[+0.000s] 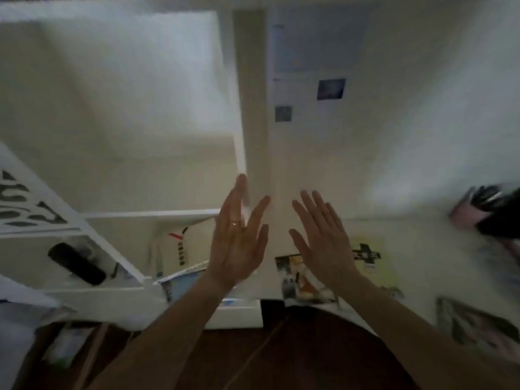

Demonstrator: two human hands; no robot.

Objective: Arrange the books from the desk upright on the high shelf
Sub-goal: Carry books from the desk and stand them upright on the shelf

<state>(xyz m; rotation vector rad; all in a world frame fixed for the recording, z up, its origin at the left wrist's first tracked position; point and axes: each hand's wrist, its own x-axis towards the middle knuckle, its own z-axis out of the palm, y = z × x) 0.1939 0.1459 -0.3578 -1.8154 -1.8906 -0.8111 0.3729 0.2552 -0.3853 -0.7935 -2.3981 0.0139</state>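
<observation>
Head view: both hands raised, fingers straight, holding nothing.

left grip: gold ring on one finger | right grip: no ring | forearms: bare, sleeveless

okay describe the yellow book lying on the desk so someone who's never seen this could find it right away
Start at the white desk against the wall, right of the white shelf unit. Two books lie flat just beyond the right hand. The yellow book is the right-hand one, pale yellow with bold black marks on its cover, while its neighbour, the picture-covered book, is busy with orange and white.
</observation>
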